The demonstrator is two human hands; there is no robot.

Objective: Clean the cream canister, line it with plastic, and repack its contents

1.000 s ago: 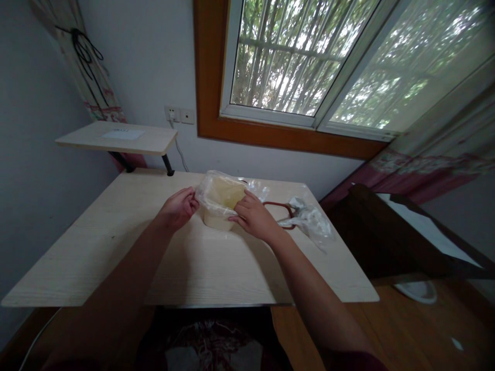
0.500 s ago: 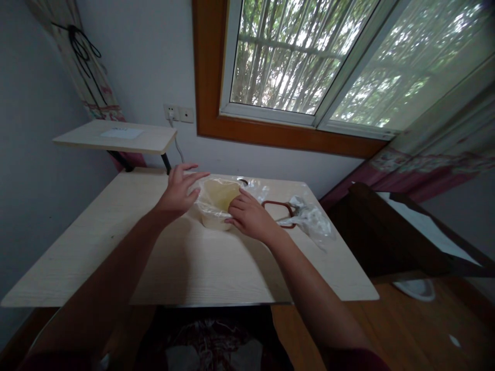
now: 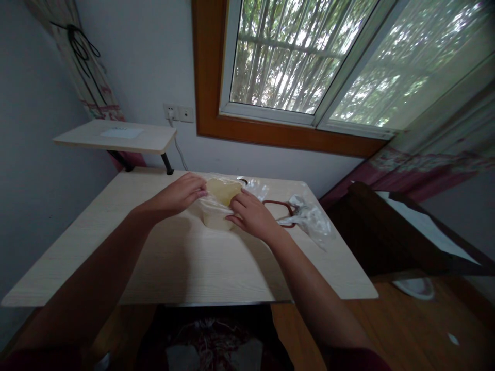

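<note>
While the person's right hand (image 3: pixel 249 212) curls over the right rim of a pale yellow plastic container (image 3: pixel 217 222), thumb outside and fingers inside, the left hand (image 3: pixel 181 195) closes on the clear plastic bag (image 3: pixel 217 205) draped over its left rim. The container stands upright on the wood-grain bench (image 3: pixel 228 268). Right of the container lie a reddish-brown rounded loop (image 3: pixel 279 203) and, beyond it, a crumpled transparent bag (image 3: pixel 312 222); left of and behind it rises a small shelf (image 3: pixel 85 135).
</note>
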